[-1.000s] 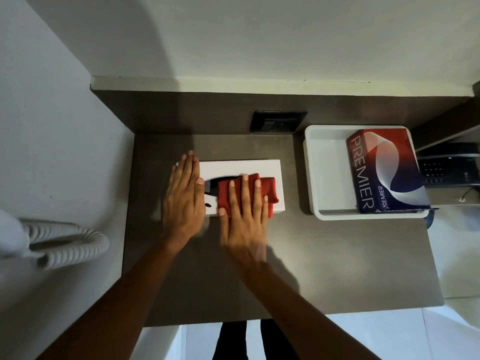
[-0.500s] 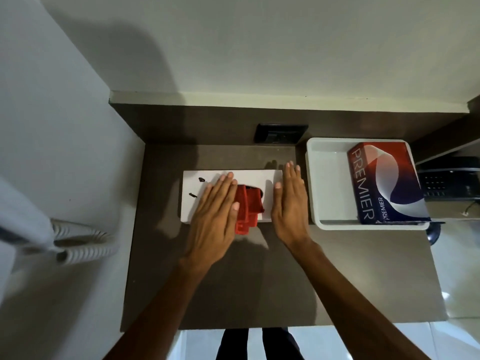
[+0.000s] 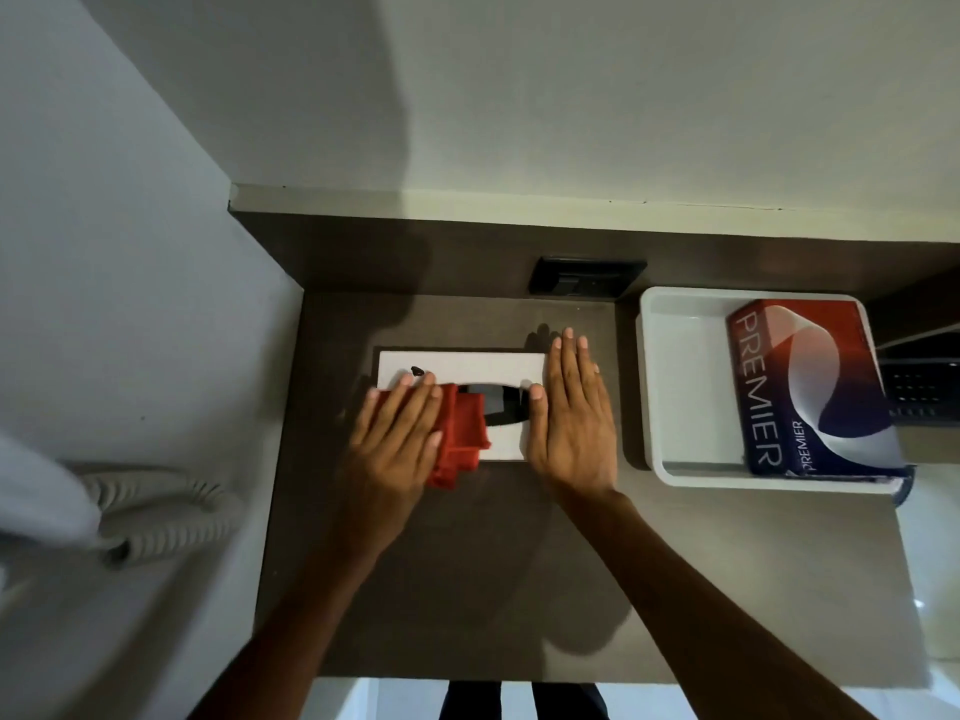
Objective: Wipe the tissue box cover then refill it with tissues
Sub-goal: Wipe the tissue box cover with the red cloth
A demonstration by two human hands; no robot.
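Note:
The white tissue box cover (image 3: 467,368) lies flat on the dark table (image 3: 467,589), its dark oval slot (image 3: 498,402) facing up. Small dark marks (image 3: 417,370) show near its far left corner. My left hand (image 3: 395,433) presses flat on a folded red cloth (image 3: 462,433) over the cover's left half, and part of the cloth hangs off the near edge. At the cover's right end my right hand (image 3: 571,413) rests flat, thumb on top, holding it steady. A red and blue PREMIER tissue pack (image 3: 810,387) lies to the right.
The tissue pack sits in a white tray (image 3: 675,381) right of the cover. A black socket plate (image 3: 587,278) is on the back panel. A dark phone (image 3: 924,392) stands at the far right. A coiled grey cord (image 3: 156,511) hangs at the left wall.
The cloth passed from under my right hand to under my left. My left hand has slid it leftward along the cover, while my right hand went to the cover's right end.

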